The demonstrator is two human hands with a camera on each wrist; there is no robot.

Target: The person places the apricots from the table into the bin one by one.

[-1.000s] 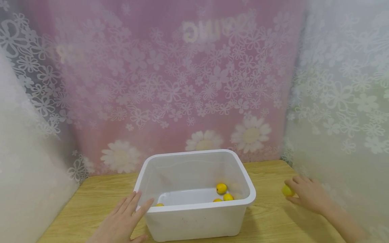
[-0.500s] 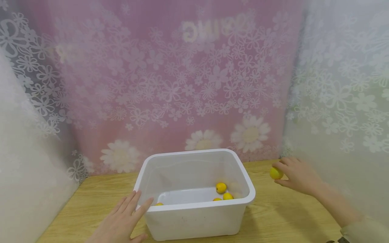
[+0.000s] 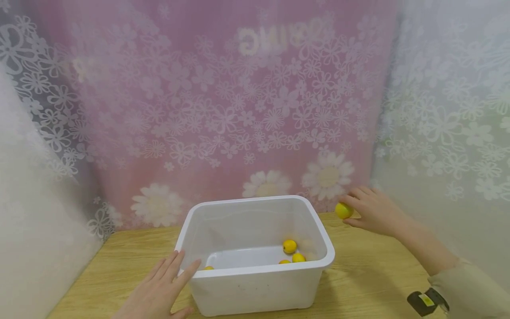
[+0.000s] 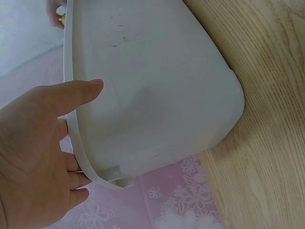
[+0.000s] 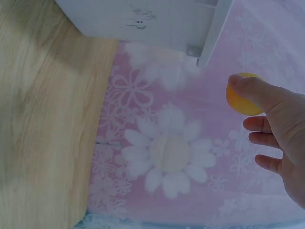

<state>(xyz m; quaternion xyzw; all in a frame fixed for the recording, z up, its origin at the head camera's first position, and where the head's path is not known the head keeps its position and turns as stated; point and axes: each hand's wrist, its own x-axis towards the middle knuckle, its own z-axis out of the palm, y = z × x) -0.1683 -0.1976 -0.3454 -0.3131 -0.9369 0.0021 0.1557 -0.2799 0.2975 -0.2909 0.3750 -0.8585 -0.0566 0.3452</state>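
My right hand [image 3: 372, 210] holds a round yellow fruit [image 3: 343, 211] between thumb and fingers, raised to the right of a white plastic tub [image 3: 255, 290]. In the right wrist view, the thumb lies across the fruit [image 5: 245, 102] and the other fingers hang free below. My left hand [image 3: 159, 288] rests at the tub's front left corner. Its fairly straight fingers lie at the rim, and its thumb [image 4: 81, 95] extends over the outer wall in the left wrist view. Several yellow fruits [image 3: 289, 246] lie on the tub's floor, some partly hidden by the front wall.
The tub stands on a wood-grain table [image 3: 370, 274]. A pink flowered curtain [image 3: 223, 110] hangs behind it, with pale sheets [image 3: 446, 146] at both sides. A dark device [image 3: 423, 303] is strapped on the right wrist, by a beige sleeve [image 3: 470, 283].
My right hand has lifted the yellow fruit from low over the table at the right, moving up and leftward toward the tub. The left hand and the tub have stayed in place.
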